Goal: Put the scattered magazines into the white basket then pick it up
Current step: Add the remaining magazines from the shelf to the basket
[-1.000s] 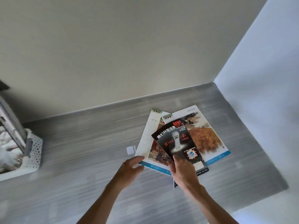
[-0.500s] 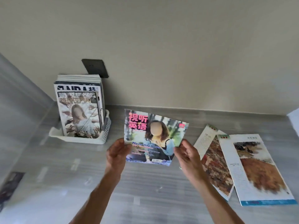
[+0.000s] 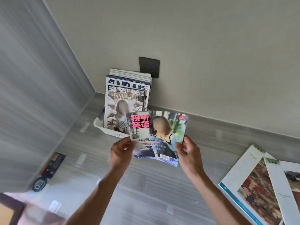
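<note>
I hold a small magazine with pink characters on its cover (image 3: 158,135) upright in the air, just in front of the white basket (image 3: 108,129). My left hand (image 3: 121,151) pinches its lower left edge and my right hand (image 3: 188,151) grips its lower right edge. The basket stands in the corner by the wall with several magazines (image 3: 126,101) upright inside it. Two large magazines (image 3: 263,189) with white borders lie flat on the grey surface at the right, overlapping.
A dark wall socket (image 3: 149,67) sits behind the basket. A grey wall panel (image 3: 32,95) rises at the left. A dark booklet (image 3: 53,163) and a round dark object (image 3: 39,184) lie at its foot, lower left.
My view has swung left, from the flat magazines to the basket. Both hands have lifted the small magazine and carried it up close to the basket front.
</note>
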